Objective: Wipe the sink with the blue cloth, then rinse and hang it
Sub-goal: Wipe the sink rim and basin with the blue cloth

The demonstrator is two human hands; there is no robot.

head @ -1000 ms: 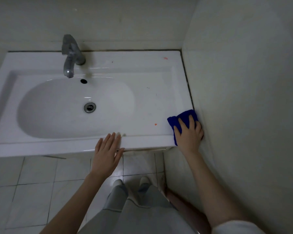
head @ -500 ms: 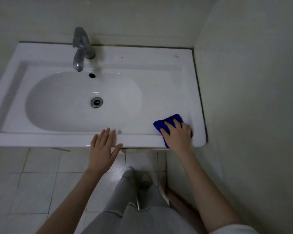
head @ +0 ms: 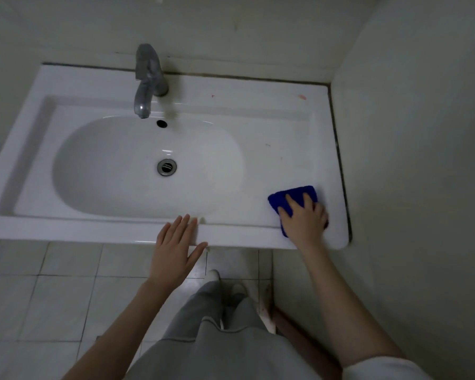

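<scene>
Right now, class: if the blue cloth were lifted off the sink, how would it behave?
Probably floppy: the blue cloth lies folded flat under the right hand. Likely light, being a small soft pad. It should slide easily on the glossy sink.

One sink [head: 285, 149], one tap [head: 148, 80], one drain [head: 166, 167]. One blue cloth [head: 294, 194]. Two hands: the left hand [head: 173, 250] and the right hand [head: 303, 220].

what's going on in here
A person is wiping the sink with a blue cloth. The right hand presses the cloth flat on the ledge near the front right corner, while the left hand rests open on the front rim. No water runs from the tap; rinsing and hanging are not yet done.
</scene>
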